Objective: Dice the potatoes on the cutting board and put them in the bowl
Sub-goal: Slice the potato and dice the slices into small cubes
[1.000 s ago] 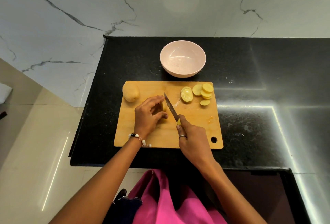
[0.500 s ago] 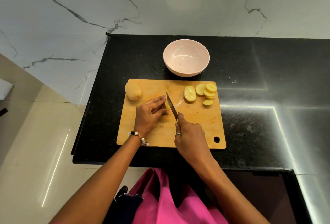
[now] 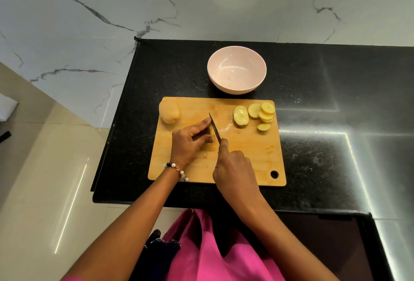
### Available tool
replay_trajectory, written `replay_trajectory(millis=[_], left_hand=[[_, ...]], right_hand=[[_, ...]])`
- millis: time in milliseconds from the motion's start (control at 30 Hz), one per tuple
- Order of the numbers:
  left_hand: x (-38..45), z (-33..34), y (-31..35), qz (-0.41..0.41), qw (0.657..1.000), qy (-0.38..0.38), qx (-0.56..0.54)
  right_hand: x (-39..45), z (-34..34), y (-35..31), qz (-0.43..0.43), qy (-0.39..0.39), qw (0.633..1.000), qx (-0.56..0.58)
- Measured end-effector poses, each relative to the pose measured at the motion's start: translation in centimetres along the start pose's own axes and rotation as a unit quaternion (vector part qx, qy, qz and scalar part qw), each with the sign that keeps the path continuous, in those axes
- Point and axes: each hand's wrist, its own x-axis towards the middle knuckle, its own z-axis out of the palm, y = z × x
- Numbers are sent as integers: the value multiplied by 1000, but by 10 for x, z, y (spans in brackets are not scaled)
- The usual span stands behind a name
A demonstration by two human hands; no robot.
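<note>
The potato piece being cut sits near the middle of the cutting board point(image 3: 246, 159), almost wholly hidden under the left hand point(image 3: 190, 144), whose grip is curled over it, fingertips lined up against the flat of the knife point(image 3: 214, 128). The right hand point(image 3: 235, 168) has its grip clenched round the handle, forefinger laid along the spine, the blade pointing toward 11 o'clock. Compared with a second ago, the blade has travelled further over the piece and sits tighter against the left fingertips, and the yellow cut face that showed between hand and blade is now covered; I read that as another slice in progress, with little of this piece left.

At 1 to 2 o'clock on the board lies the pile of slices point(image 3: 257, 114), unchanged in number and arrangement, so nothing new has yet joined it. At 10 o'clock the whole potato point(image 3: 169, 112) lies untouched. Beyond the board at 12 o'clock the bowl point(image 3: 236, 70) stands on the black tabletop point(image 3: 336, 101), holding no potato.

Judging by this, the work is at rounds only: crosswise dicing, the second potato and the transfer all remain. The closeness of fingertips to edge is the risk.
</note>
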Motion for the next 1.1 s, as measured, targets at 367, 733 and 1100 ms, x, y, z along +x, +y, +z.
replay_trajectory(millis=[367,733,1100], left_hand=[[-2,2,-1,30,999,7,12],[-2,1,-3,38,999,6,33],[-3,2,2,14,999,30,40]], right_hand=[[16,2,-11,5,25,999,-22],[25,13,-12,8,28,1000,-8],[-13,35,8,5,-46,999,-28]])
